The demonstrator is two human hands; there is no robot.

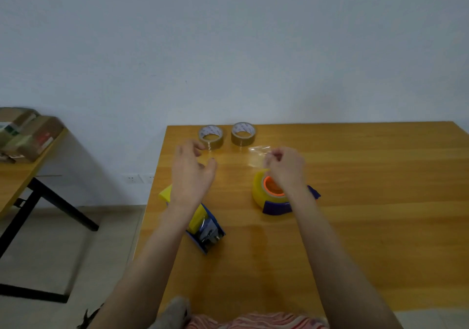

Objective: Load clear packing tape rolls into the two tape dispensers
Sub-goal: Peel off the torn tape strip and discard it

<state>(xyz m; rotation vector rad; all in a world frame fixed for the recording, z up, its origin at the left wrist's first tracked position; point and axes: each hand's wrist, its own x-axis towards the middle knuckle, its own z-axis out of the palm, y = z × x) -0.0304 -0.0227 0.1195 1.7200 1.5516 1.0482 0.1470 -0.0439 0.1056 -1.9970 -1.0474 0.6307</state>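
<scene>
Forearms (330, 252) extended; right hand (285, 166) pinches clear tape strip (257, 154); left hand (193, 174) half-open.

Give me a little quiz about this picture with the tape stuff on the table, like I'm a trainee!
1. How many brown tape rolls stand at the far edge of the table?
2. True or false: the right hand pinches a clear tape strip.
3. What partly hides the left dispenser in this view? A) the left forearm B) a box C) a cup

Key: 1) two; 2) true; 3) A
</scene>
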